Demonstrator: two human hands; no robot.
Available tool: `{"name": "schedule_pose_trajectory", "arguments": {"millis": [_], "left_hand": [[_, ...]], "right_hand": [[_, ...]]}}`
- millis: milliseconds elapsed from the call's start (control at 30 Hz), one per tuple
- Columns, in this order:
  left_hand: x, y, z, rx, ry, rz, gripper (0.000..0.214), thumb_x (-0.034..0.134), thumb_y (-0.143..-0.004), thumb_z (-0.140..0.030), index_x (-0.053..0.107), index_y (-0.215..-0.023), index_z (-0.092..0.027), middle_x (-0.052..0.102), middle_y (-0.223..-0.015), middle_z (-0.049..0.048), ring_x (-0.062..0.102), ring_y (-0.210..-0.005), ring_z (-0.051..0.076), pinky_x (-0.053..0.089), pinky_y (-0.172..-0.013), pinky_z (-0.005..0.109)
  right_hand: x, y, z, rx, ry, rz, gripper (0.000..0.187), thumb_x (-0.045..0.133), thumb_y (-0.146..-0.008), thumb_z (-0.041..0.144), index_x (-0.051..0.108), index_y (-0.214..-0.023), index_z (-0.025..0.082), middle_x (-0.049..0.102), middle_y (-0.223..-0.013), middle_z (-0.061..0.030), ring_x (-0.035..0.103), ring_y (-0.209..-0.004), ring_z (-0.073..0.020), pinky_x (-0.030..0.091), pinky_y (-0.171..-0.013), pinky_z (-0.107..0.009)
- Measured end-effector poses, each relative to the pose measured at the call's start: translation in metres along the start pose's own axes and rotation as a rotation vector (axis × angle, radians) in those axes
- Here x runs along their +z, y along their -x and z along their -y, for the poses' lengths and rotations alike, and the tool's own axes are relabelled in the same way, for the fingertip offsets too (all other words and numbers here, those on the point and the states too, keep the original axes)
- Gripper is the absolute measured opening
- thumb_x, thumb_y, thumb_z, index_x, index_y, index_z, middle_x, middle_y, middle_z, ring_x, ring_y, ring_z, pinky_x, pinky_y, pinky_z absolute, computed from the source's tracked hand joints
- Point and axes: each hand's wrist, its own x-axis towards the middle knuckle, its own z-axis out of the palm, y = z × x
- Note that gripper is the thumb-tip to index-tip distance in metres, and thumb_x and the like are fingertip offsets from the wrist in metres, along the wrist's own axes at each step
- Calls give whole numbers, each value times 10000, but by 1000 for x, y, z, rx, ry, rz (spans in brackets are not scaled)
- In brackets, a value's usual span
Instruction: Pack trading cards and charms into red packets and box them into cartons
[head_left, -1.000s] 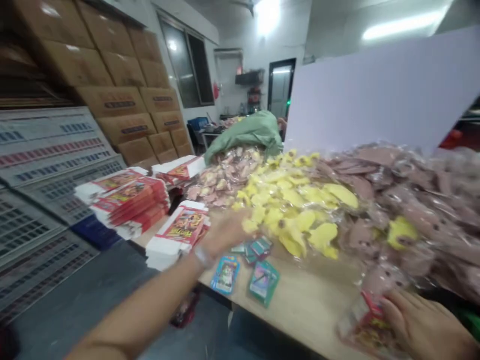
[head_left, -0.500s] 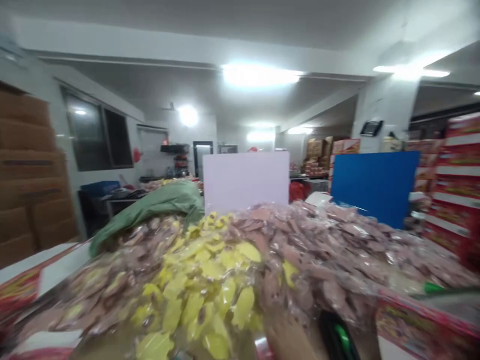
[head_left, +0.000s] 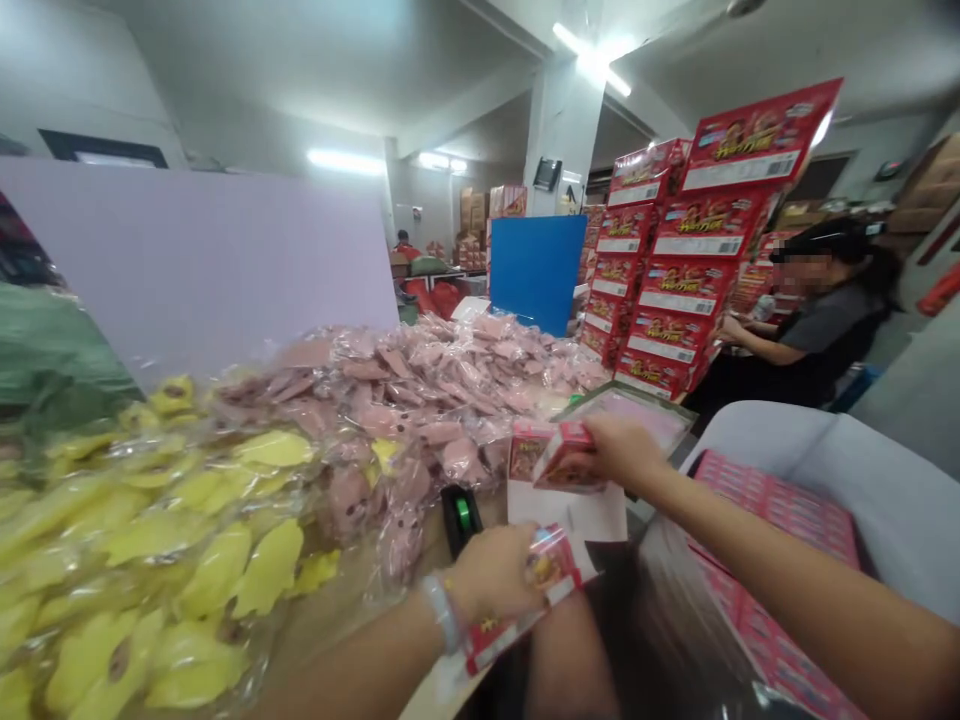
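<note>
Over the table (head_left: 337,615), left hand (head_left: 491,575) and right hand (head_left: 619,450) now on red cartons (head_left: 566,455)

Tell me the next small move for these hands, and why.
Probably bring the red packet in the left hand up to the small red box in the right hand: each hand already grips its piece, and the two pieces are close together beside the white sheet.

Seemingly packets (head_left: 566,458) now in both hands (head_left: 622,450)

Head-worn view, facing forward and down
</note>
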Motion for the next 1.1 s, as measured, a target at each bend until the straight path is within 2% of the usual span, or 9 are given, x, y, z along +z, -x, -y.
{"name": "schedule_pose_trajectory", "arguments": {"millis": [167, 333, 500, 667, 800, 867, 933, 1000, 1100], "left_hand": [[27, -71, 5, -24, -3, 56, 691, 698, -451, -493, 527, -1038, -170, 624, -999, 109, 612, -858, 305, 482, -710, 365], [45, -81, 20, -43, 72, 121, 740, 673, -422, -603, 547, -1023, -190, 629, -962, 70, 626, -803, 266, 499, -659, 335], [48, -81, 21, -85, 82, 185, 960, 694, -355, -588, 487, -1176, -137, 499, -1220, 175, 570, -981, 353, 480, -778, 399], [49, -82, 17, -119, 132, 231, 1018, 716, -338, -521, 456, -1235, -117, 321, -1374, 220, 535, -1027, 405, 456, -833, 448], [45, -77, 11, -125, 198, 181, 998, 738, -319, -485, 494, -1189, -63, 340, -1338, 272, 538, -989, 449, 462, -803, 483], [36, -59, 12, -95, 234, 128, 892, 729, -374, -478, 512, -1156, -107, 439, -1277, 219, 556, -977, 408, 468, -803, 452], [25, -25, 17, -51, 332, -4, 735, 674, -518, -461, 473, -1171, -190, 554, -1167, 114, 585, -962, 311, 474, -816, 379], [19, 19, 26, -71, 567, -254, 666, 616, -640, -392, 365, -1240, -247, 601, -1098, 44, 603, -944, 222, 482, -818, 305], [32, 86, 37, -258, 901, -617, 832, 633, -668, -372, 177, -1343, -199, 546, -1207, 100, 568, -1038, 235, 470, -881, 337]], "right_hand": [[64, -26, 30, -173, -78, 27, 576, 292, -845, 552, 607, -989, 91, 600, -983, -97, 546, -955, -206, 367, -795, -303], [120, -36, 26, -122, -66, 15, 536, 513, -802, 464, 510, -1206, 113, 520, -1182, -182, 469, -1046, -297, 350, -859, -396], [137, -32, 28, -89, -38, 2, 514, 482, -821, 444, 509, -1216, 117, 518, -1176, -213, 444, -1033, -345, 338, -843, -452], [136, -27, 36, -164, -30, 16, 481, 489, -826, 388, 487, -1249, 159, 488, -1243, -172, 401, -1119, -324, 277, -948, -433], [128, -37, 26, -192, -51, 46, 505, 571, -779, 344, 477, -1253, 196, 476, -1261, -148, 409, -1134, -295, 288, -964, -400], [110, -41, 23, -141, -57, 30, 581, 585, -762, 368, 436, -1278, 148, 441, -1281, -189, 383, -1156, -325, 283, -966, -444], [79, -31, 31, -29, -133, -45, 675, 546, -776, 419, 321, -1337, 119, 374, -1328, -213, 342, -1192, -343, 277, -965, -492], [41, 1, 56, 161, -412, -133, 726, 486, -805, 453, 174, -1389, 157, 334, -1366, -184, 357, -1198, -313, 302, -961, -489], [-1, 80, 127, 427, -1116, 54, 660, 454, -810, 507, 208, -1381, 286, 449, -1306, -85, 460, -1140, -255, 385, -924, -404]]}}
